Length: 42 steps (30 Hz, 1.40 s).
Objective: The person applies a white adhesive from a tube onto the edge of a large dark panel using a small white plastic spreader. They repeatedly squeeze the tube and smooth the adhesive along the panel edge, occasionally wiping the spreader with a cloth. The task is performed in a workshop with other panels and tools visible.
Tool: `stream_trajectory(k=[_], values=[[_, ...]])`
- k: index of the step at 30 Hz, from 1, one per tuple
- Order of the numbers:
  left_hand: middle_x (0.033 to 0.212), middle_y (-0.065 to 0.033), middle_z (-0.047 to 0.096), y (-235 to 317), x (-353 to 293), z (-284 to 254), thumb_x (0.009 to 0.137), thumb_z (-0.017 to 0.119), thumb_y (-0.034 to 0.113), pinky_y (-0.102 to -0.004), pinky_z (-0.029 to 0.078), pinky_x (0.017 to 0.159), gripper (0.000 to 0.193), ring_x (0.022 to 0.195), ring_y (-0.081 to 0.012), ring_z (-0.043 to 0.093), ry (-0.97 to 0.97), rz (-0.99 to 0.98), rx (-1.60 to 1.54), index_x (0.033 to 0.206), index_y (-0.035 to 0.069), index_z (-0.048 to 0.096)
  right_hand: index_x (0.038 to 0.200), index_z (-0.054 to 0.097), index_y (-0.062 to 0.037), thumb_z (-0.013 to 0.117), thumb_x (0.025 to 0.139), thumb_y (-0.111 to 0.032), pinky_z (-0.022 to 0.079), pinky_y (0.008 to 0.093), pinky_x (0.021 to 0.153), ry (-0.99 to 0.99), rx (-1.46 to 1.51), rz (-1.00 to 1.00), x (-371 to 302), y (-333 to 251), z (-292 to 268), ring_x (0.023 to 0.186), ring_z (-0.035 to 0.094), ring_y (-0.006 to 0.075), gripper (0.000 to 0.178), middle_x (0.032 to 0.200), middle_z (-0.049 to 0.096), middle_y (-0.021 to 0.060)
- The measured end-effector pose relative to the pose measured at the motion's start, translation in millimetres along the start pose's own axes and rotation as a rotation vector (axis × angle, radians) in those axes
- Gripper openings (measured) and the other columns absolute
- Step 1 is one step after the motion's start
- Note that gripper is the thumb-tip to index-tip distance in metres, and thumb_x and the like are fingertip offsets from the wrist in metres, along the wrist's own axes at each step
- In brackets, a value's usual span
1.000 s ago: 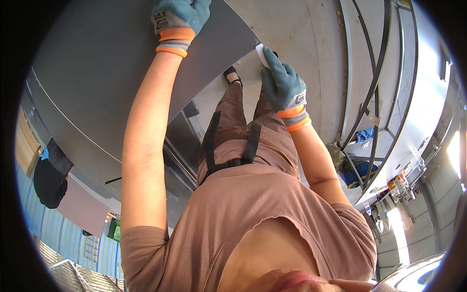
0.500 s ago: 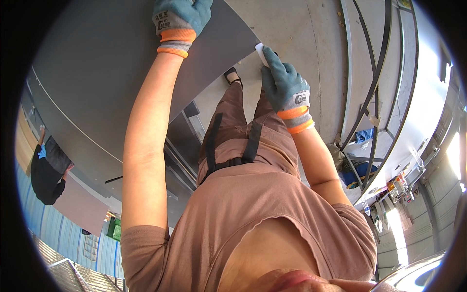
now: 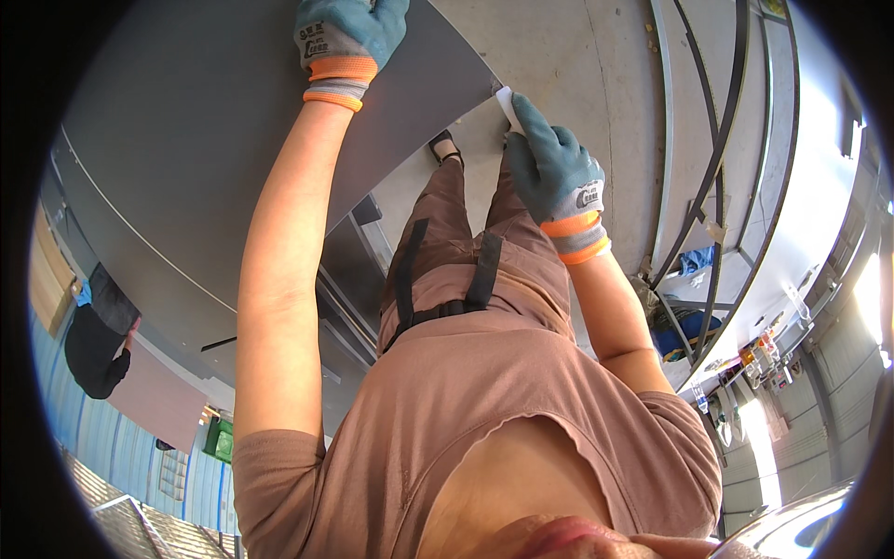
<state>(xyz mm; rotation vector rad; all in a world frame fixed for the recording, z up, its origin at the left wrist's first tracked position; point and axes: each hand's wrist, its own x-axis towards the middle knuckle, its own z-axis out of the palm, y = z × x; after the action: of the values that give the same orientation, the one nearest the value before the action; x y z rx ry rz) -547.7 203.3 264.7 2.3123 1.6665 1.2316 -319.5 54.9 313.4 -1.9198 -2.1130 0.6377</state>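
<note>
A large dark grey panel (image 3: pixel 223 149) spreads across the upper left. My left hand (image 3: pixel 349 42), in a blue-grey glove with an orange cuff, is over the panel near the top of the picture; its fingertips run past the upper edge, so I cannot see their grip. In my gloved right hand (image 3: pixel 554 168) is a slim white tool (image 3: pixel 507 105), flat and narrow, clasped with the index finger laid along it. The tool's tip is just off the panel's right corner. Its other end is hidden in the palm.
Long dark metal strips (image 3: pixel 722 130) cross on the right, beside a pale-topped bench (image 3: pixel 810 186) with a blue bundle (image 3: pixel 684 331) below. Another person (image 3: pixel 98 349) in dark clothes stands at the panel's far left. Concrete floor (image 3: pixel 568 56) lies between panel and strips.
My right hand with the white tool has shifted slightly right and down, away from the panel's corner. My left hand has barely moved. The other person has shifted a little.
</note>
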Motion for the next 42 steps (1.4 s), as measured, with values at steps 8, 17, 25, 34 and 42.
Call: stream_trajectory(k=[8,17,25,34,42], values=[[0.077,-0.0177,0.066,1.7,-0.2,0.1,0.091,0.072,0.015,-0.0467,0.05,0.066,0.024,0.073,-0.038,0.064,0.004,0.008,0.027,0.071,0.005,0.063,0.14,0.064,-0.0208,0.071,0.093,-0.023,0.057,0.0436,0.062,-0.002,-0.01,-0.014,5.8,-2.9,1.4,0.07,0.071,0.0341,0.047,0.084,0.071,0.015],[0.077,-0.0174,0.065,2.2,-2.8,-1.0,0.092,0.072,0.015,-0.047,0.05,0.066,0.025,0.073,-0.0383,0.063,-0.01,-0.011,0.005,0.072,0.006,0.061,0.141,0.063,-0.0228,0.071,0.093,-0.025,0.057,0.0452,0.06,0.007,0.014,-0.008,-1.2,3.4,6.9,0.068,0.07,0.0349,0.048,0.083,0.069,0.0142],[0.078,-0.0178,0.065,1.2,-3.2,0.4,0.092,0.072,0.016,-0.0469,0.05,0.066,0.026,0.074,-0.0386,0.063,0.003,0.008,0.004,0.071,0.005,0.061,0.14,0.064,-0.0212,0.073,0.091,-0.02,0.056,0.0439,0.06,0.056,0.057,-0.042,3.0,3.5,7.1,0.067,0.069,0.0336,0.05,0.08,0.069,0.0139],[0.08,-0.0184,0.065,0.3,-5.9,1.9,0.092,0.072,0.016,-0.0472,0.051,0.067,0.026,0.075,-0.039,0.064,-0.016,-0.008,0.021,0.071,0.006,0.061,0.142,0.062,-0.0225,0.072,0.092,-0.021,0.056,0.045,0.06,0.039,0.034,-0.029,1.0,7.8,13.3,0.068,0.069,0.0351,0.051,0.082,0.069,0.014],[0.081,-0.0176,0.067,-0.4,-7.0,6.8,0.091,0.073,0.015,-0.0461,0.051,0.069,0.023,0.076,-0.0374,0.065,0.024,0.0,0.024,0.074,0.004,0.063,0.143,0.061,-0.0212,0.073,0.091,-0.018,0.057,0.0445,0.062,0.053,0.074,-0.032,-24.5,49.4,62.5,0.07,0.07,0.0343,0.053,0.085,0.07,0.0135]])
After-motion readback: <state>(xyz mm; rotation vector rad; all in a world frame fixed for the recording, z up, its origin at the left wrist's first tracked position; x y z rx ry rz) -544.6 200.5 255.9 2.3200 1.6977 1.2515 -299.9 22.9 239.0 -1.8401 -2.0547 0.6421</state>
